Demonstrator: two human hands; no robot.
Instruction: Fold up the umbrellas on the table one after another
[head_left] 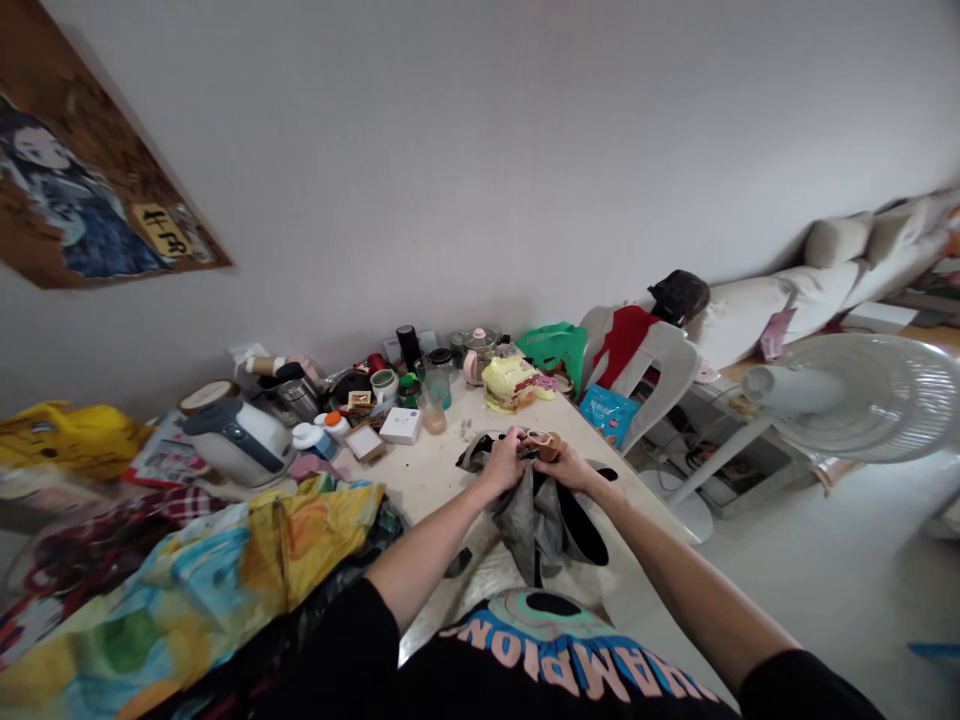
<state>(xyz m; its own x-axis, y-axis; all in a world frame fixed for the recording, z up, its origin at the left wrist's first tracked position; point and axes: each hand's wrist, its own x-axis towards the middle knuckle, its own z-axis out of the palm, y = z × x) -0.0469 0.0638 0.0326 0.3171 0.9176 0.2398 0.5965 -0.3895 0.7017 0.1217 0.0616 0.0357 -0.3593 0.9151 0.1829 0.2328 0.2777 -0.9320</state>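
at the far left, a yellow bag (pixel 67 430) lies beyond a bunched, colourfully patterned cover (pixel 277 545), and an electric kettle (pixel 241 440) stands near a cluster of bottles and cups on the white table (pixel 431 475). a small white box (pixel 401 425) sits beside a clear tumbler (pixel 433 412). further right, the left hand (pixel 506 460) has its fingers curled tight, pinching gray cloth (pixel 534 525) with black patches. the cloth is at the middle of the table's near part, gathered up under both hands and hanging in loose folds toward the person. the right hand (pixel 564 467) appears to grasp a brown piece (pixel 550 446) at the cloth's top; its exact kind is unclear. by my reading the handling is partway: the cloth is picked up and gathered, but not laid flat, neatly folded or let go. a yellow wipes pack (pixel 510 384) and blue pouch (pixel 607 412) lie beyond, apart from the hands.
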